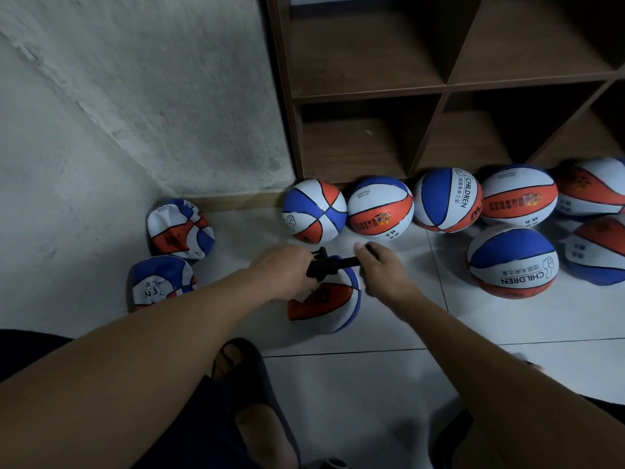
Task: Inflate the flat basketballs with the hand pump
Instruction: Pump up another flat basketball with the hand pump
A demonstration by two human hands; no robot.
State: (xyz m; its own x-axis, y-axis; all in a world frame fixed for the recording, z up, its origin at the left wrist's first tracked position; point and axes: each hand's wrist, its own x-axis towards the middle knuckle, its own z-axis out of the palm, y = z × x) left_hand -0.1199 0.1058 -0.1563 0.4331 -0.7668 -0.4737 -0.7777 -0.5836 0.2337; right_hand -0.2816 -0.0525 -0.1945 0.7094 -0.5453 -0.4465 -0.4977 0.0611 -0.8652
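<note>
Head camera looks down at a partly flat red, white and blue rubber basketball (329, 306) lying on the pale tiled floor (372, 384), just in front of the person's feet. Above it a black plastic hand pump (329, 265) lies roughly level between both hands. The left hand (284, 270) reaches in from the lower left with a straight forearm; its grip is curled round the pump's body at the nozzle end. The right hand (382, 270) comes in from the lower right, knuckles up, its grip wrapped round the pump's handle (372, 248) with the rod drawn partly out.

Two crumpled flat balls (179, 228) (160, 282) lie to the left by the rough white wall (135, 96). A row of round, inflated balls (314, 211) rests along the foot of a dark brown wooden cubby shelf (439, 86), with more of them to the right (512, 262). A dark sandal (250, 370) shows on the left foot.
</note>
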